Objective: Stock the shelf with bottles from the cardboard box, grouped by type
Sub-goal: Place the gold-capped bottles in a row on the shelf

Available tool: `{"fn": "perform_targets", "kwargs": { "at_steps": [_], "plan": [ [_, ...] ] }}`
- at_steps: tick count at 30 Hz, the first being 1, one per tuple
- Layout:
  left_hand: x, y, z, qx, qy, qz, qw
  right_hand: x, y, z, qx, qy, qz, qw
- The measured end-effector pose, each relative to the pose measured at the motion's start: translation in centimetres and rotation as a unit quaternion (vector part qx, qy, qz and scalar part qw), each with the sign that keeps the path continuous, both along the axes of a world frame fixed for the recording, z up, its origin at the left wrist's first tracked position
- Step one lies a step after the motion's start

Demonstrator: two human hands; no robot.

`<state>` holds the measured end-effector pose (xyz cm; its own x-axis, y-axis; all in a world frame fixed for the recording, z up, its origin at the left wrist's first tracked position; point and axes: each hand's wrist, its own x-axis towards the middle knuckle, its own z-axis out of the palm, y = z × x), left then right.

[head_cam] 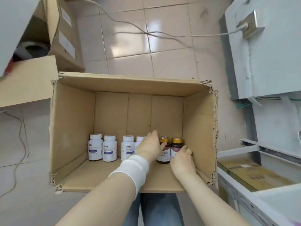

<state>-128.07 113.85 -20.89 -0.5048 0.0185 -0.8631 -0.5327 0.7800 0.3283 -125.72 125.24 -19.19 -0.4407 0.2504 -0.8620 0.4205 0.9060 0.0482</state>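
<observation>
An open cardboard box (73, 121) sits on the floor below me. Inside it stand several white bottles (109, 148) with purple labels, in a row at the left. Two dark amber bottles with gold caps stand to their right. My left hand (149, 148), a white band on its wrist, curls round the left amber bottle (163, 156) and hides part of a white bottle. My right hand (182, 159) wraps round the right amber bottle (176, 145) from the near side.
The grey metal shelf (254, 154) stands at the right, with flat yellow packs on a lower level. More cardboard boxes (65, 39) are at the upper left. Cables (146, 32) trail over the tiled floor. My jeans show below the box.
</observation>
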Motion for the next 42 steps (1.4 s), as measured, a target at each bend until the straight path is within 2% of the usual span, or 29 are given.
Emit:
{"fn": "perform_targets", "kwargs": {
  "at_steps": [4, 7, 13, 17, 22, 29, 33, 37, 39, 42],
  "plan": [
    [-1.2, 1.0, -1.4, -0.005, -0.022, -0.031, 0.999, -0.1, -0.3, -1.2, 0.024, 0.005, 0.014, 1.0],
    [-1.9, 0.6, -1.8, 0.003, -0.056, -0.017, 0.998, -0.8, -0.4, -1.5, 0.023, 0.007, 0.007, 1.0],
    [-2.9, 0.1, -1.9, -0.003, -0.097, -0.021, 0.995, -2.2, 0.4, -2.2, -0.024, -0.025, -0.073, 0.997],
    [-3.2, 0.2, -1.3, -0.018, -0.107, -0.027, 0.994, -2.4, 0.3, -1.6, -0.028, -0.024, -0.082, 0.996],
    [-3.7, -1.2, 1.8, -0.007, -0.067, -0.021, 0.998, -2.6, 0.4, 1.6, -0.029, 0.001, -0.042, 0.999],
    [-5.0, -5.8, 10.2, 0.053, -0.002, 0.055, 0.997, -2.2, 1.1, 10.0, -0.076, 0.088, -0.089, 0.989],
    [-4.8, -7.0, 16.6, 0.101, 0.04, 0.08, 0.991, -1.6, 1.1, 16.1, -0.13, 0.153, -0.16, 0.966],
    [-4.0, -7.0, 22.7, 0.191, 0.135, 0.073, 0.97, 0.7, 1.6, 22.3, -0.143, 0.244, -0.231, 0.931],
    [-3.1, -6.6, 25.6, 0.236, 0.166, 0.053, 0.956, 3.2, 1.9, 25.1, -0.144, 0.291, -0.274, 0.905],
    [-1.0, -5.6, 30.5, 0.298, 0.189, 0.018, 0.936, 8.0, 1.7, 29.2, -0.165, 0.352, -0.359, 0.848]
  ]
}}
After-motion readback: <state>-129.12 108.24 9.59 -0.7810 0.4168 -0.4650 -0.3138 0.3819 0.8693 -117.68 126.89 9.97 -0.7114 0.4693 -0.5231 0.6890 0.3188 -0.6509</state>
